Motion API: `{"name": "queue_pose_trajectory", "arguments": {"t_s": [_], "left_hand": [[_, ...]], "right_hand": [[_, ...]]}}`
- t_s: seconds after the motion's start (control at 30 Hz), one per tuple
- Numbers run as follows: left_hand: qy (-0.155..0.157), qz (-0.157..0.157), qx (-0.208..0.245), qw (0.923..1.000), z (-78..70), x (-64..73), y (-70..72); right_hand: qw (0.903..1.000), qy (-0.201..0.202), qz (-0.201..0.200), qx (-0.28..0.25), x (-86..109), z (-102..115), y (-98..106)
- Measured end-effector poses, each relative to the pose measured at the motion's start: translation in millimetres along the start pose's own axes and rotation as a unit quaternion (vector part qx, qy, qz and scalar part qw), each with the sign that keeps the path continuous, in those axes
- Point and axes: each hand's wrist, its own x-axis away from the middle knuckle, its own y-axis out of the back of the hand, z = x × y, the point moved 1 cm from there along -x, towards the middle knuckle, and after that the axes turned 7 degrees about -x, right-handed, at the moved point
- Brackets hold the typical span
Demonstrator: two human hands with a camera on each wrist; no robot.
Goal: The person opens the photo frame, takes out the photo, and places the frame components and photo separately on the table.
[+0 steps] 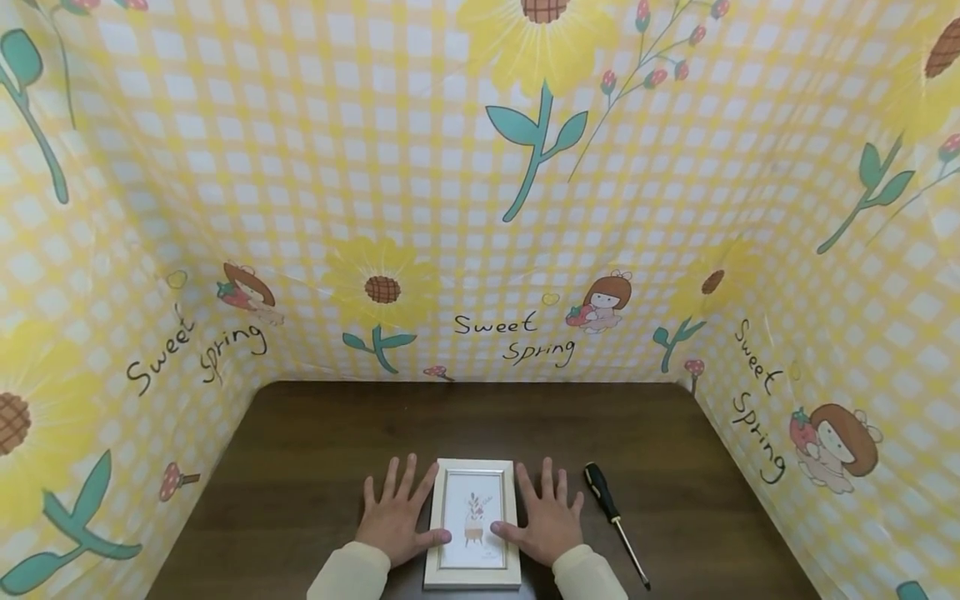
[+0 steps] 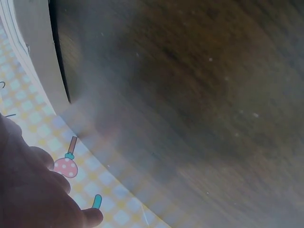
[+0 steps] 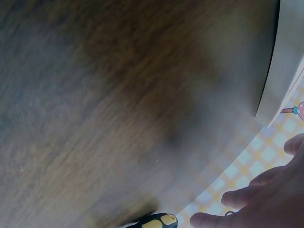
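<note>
A cream picture frame (image 1: pixel 474 579) with a plant print inside lies face up near the table's front. On its left side, my left hand (image 1: pixel 393 517) has its fingers spread, with the thumb over the frame's edge. My right hand (image 1: pixel 547 521) mirrors it on the other side, fingers straight and thumb reaching over the print. In the left wrist view the frame's side (image 2: pixel 42 52) shows at the upper left, above the left hand (image 2: pixel 33 185). In the right wrist view the right hand (image 3: pixel 266 194) is below the frame's side (image 3: pixel 285 61).
A screwdriver (image 1: pixel 617 521) with a black and yellow handle lies to the right of the right hand, tip toward the front. The dark wooden table (image 1: pixel 337 417) is enclosed on three sides by a yellow checked cloth (image 1: pixel 450 217) with printed flowers.
</note>
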Motion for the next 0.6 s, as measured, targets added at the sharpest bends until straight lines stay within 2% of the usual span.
{"name": "queue_pose_trajectory", "arguments": {"t_s": [0.43, 0.6], "left_hand": [[0.006, 0.019, 0.007, 0.9998, 2.6, -3.2, -1.8], [0.003, 0.016, 0.014, 0.9998, 3.5, -4.5, -2.2]], "right_hand": [[0.9998, -0.012, 0.009, 0.015, -4.4, 2.3, -0.2], [0.9997, -0.017, 0.01, 0.012, -7.3, 2.7, -1.3]]}}
